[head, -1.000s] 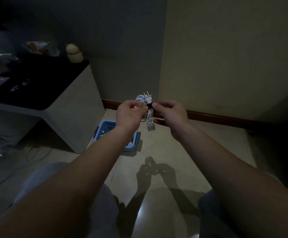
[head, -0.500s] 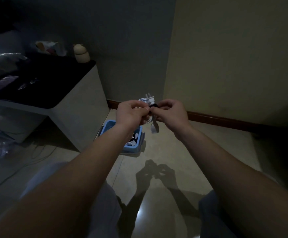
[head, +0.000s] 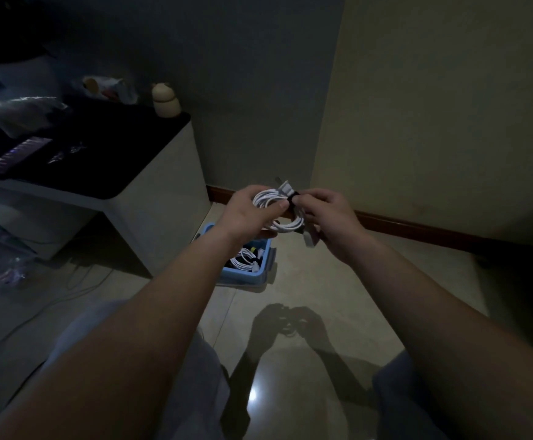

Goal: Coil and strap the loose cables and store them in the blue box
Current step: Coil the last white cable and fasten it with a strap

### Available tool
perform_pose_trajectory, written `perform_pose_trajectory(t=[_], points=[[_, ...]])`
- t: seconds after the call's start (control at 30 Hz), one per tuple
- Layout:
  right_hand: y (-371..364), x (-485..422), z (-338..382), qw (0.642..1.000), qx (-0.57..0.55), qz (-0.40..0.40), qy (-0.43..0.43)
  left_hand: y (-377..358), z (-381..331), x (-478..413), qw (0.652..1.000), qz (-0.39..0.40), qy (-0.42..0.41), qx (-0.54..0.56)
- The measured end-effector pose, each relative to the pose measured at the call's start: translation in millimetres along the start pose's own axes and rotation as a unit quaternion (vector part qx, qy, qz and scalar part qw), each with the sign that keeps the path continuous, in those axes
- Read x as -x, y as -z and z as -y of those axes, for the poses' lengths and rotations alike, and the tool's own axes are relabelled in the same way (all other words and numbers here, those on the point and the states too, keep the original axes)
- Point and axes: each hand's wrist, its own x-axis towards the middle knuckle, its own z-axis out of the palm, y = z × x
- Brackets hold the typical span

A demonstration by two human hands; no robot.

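A coiled white cable [head: 266, 198] with a plug at its top is held in front of me, above the floor. My left hand [head: 247, 214] grips the coil from the left, thumb across its loops. My right hand [head: 330, 214] pinches a black strap [head: 293, 198] wrapped round the coil's right side. A white connector [head: 309, 240] dangles under my right hand. Below my left wrist, the blue box [head: 246, 276] sits on the floor and holds several white coiled cables [head: 244, 258].
A white cabinet [head: 160, 198] with a dark top stands left of the box, carrying a small jar [head: 165, 100] and bags. Loose cables [head: 52, 300] trail on the floor at the left. Walls meet in a corner behind my hands.
The coil has turned so its loops face me, and the box shows more beneath my left wrist. Both hands keep their hold on cable and strap.
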Motion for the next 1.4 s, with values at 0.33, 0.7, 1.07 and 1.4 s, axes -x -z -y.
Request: perform_pose_trajectory(t=[0.33, 0.7, 1.07, 1.4], points=[[-10.6, -4.3, -1.6, 0.999, 0.020, 0.039, -0.016, 10.1, 8.0, -4.5, 0.999, -0.021, 0.035, 0.032], [-53.7, -47.3, -27.2, 0.997, 0.027, 0.013, -0.076, 47.2, 8.8, -18.3, 0.970, -0.099, 0.152, 0.161], [-71.2, -138.9, -111.7, 0.978, 0.066, 0.033, -0.197, 63.5, 105.0, -98.3, 0.947, -0.185, 0.197, 0.174], [-91.8, -224.3, -245.0, 0.963, 0.115, 0.006, -0.243, 64.0, 241.2, -190.2, 0.931, -0.234, 0.269, 0.077]])
